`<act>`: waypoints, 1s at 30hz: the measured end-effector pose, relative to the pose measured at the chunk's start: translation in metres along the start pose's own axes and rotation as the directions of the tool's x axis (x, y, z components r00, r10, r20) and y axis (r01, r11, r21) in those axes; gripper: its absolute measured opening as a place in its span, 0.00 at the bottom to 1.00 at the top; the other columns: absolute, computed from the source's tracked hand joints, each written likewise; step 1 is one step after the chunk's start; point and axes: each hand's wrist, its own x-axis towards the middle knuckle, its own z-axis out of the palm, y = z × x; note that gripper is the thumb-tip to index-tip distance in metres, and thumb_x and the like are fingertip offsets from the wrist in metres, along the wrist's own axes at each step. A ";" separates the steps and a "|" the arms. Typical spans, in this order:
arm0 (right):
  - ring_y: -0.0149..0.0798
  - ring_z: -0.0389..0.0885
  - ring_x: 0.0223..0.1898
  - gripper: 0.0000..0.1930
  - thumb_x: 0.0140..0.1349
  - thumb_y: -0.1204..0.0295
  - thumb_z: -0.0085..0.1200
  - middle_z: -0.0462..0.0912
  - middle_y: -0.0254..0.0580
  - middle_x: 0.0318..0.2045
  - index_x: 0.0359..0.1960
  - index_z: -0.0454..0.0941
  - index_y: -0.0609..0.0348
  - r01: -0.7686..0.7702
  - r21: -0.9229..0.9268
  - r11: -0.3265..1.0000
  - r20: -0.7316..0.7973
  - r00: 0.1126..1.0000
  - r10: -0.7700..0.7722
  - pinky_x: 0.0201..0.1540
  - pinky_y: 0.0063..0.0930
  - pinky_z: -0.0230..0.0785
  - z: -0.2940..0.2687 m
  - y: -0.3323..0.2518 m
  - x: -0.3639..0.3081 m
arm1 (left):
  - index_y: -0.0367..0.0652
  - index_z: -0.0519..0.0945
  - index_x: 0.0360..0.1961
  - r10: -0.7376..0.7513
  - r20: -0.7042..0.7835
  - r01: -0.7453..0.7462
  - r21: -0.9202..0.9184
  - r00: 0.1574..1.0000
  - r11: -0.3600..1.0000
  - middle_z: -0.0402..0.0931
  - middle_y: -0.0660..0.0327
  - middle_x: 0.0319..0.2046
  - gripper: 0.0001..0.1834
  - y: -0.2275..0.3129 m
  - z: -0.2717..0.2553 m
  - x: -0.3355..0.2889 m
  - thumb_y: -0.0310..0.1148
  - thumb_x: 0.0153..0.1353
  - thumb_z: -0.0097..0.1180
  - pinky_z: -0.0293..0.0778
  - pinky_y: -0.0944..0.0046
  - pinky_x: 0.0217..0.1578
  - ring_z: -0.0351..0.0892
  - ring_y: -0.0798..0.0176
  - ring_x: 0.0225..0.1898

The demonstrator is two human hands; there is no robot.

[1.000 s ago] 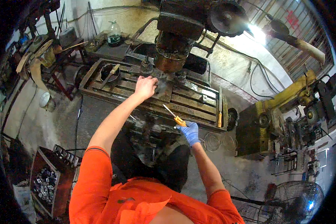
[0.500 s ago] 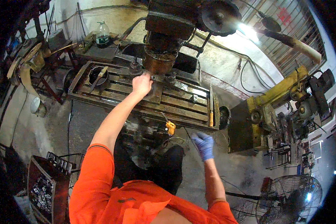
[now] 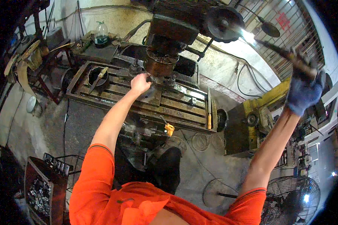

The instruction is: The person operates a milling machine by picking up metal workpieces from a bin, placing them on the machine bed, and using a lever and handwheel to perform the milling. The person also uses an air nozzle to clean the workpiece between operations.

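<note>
My left hand (image 3: pixel 140 83), bare, is closed just below the round spindle head (image 3: pixel 160 63) of a large, oily machine. Its fingertips are at something small that I cannot make out, above the slotted worktable (image 3: pixel 180 109). Raised to the far right, my right hand (image 3: pixel 306 92) wears a blue glove. Its fingers are wrapped round the outer end of a long lever (image 3: pixel 276 49) coming from the machine's side, near a round black handwheel (image 3: pixel 224 23). Some motion blur softens the glove and the lever end.
A pot with a brush (image 3: pixel 100 77) stands on the worktable's left end, and a wooden-handled file (image 3: pixel 209 119) lies at its right. A yellow air gun (image 3: pixel 169 129) hangs at the front edge. Lower right is a fan (image 3: pixel 289 198); lower left, a box of metal parts (image 3: pixel 56 187).
My right hand has risen from beside the worktable's front right corner to the lever and closed on it. The lever's outer end is lower. My left hand stays at the spindle.
</note>
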 end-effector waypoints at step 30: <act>0.41 0.77 0.36 0.19 0.60 0.64 0.35 0.79 0.51 0.33 0.28 0.73 0.71 0.243 -0.494 0.835 0.006 0.961 -0.276 0.45 0.33 0.65 -0.009 0.047 -0.149 | 0.37 0.76 0.30 -0.048 0.021 0.046 0.099 0.999 0.994 0.77 0.48 0.31 0.20 0.000 0.004 0.003 0.43 0.43 0.62 0.72 0.53 0.36 0.76 0.47 0.37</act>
